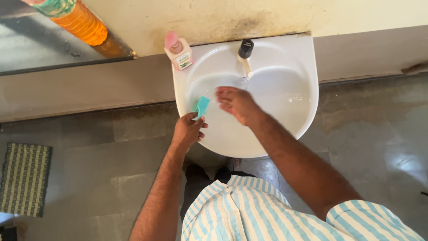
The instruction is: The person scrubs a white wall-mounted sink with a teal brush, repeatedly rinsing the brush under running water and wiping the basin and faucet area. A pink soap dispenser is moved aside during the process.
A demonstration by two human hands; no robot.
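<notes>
My left hand (189, 130) is closed around a small teal brush-like tool (201, 107) at the near left rim of a white wash basin (307, 67). Over the bowl, my right hand (236, 103) is spread open and blurred, just below the spout of a tap with a black knob (245, 50). It holds nothing.
A pink-capped soap bottle (179, 53) stands on the basin's back left corner. An orange bottle (80, 20) rests on a grey ledge at the upper left. A striped mat (24, 178) lies on the grey tiled floor at the left. My striped shirt fills the bottom.
</notes>
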